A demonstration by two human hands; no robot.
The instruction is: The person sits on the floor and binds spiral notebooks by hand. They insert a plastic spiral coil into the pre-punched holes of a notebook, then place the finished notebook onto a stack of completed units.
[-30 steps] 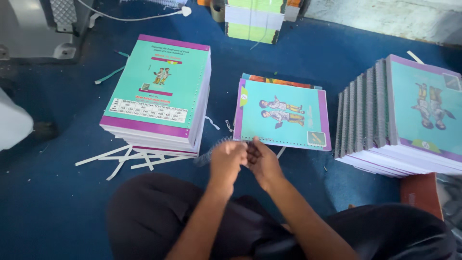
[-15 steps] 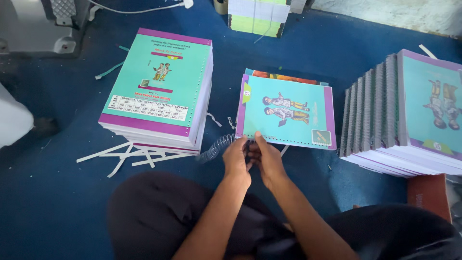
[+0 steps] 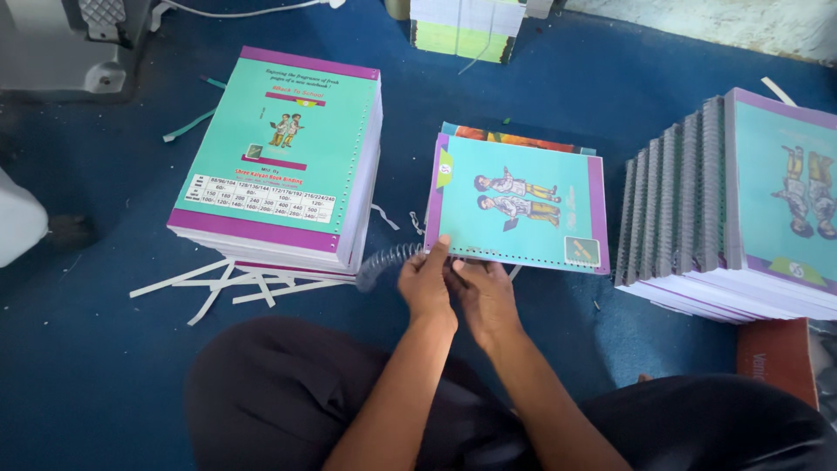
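Observation:
A teal notebook (image 3: 523, 205) with a purple border and a punched near edge lies on the blue floor in front of me. A clear spiral coil (image 3: 386, 260) sticks out to the left of that edge. My left hand (image 3: 427, 286) pinches the coil where it meets the notebook's near left corner. My right hand (image 3: 486, 298) is pressed against the left one, its fingertips closed on the same spot at the punched edge. The coil's end is hidden under my fingers.
A tall stack of unbound teal books (image 3: 279, 166) stands at the left, with white paper strips (image 3: 231, 283) by its base. Several spiral-bound notebooks (image 3: 732, 209) are stacked at the right. A grey machine (image 3: 61, 44) is at the far left, and a green and white pile (image 3: 466, 26) at the back.
Both hands stay at the notebook's near left corner with the coil. The view has shifted slightly, and the fingers have turned a little.

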